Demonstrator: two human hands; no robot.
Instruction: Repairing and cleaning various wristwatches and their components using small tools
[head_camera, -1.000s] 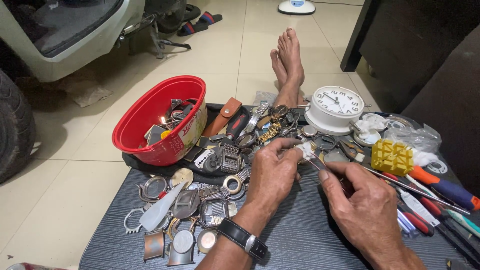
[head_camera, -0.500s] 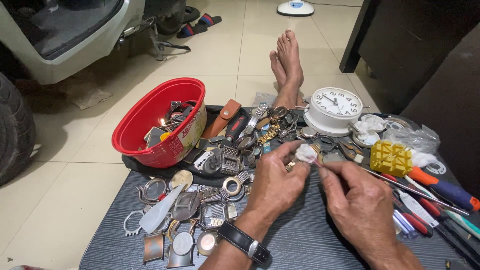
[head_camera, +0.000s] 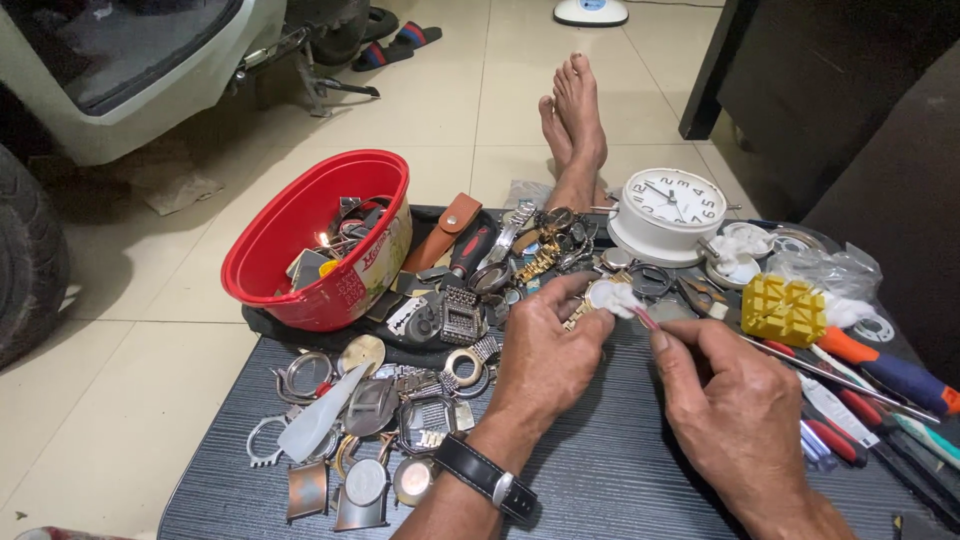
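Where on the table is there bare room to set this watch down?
Bare dark tabletop lies between the left hand and right hand, toward the near edge. Crowded: watch cases at left, the red bowl and clock behind, screwdrivers at right.

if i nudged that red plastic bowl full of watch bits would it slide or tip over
The red bowl already sits tilted, its base on a dark cloth at the table's edge, so a nudge would probably rock it rather than slide it. Its thin plastic wall likely flexes. The metal watch parts piled inside probably make it fairly heavy and apt to spill.
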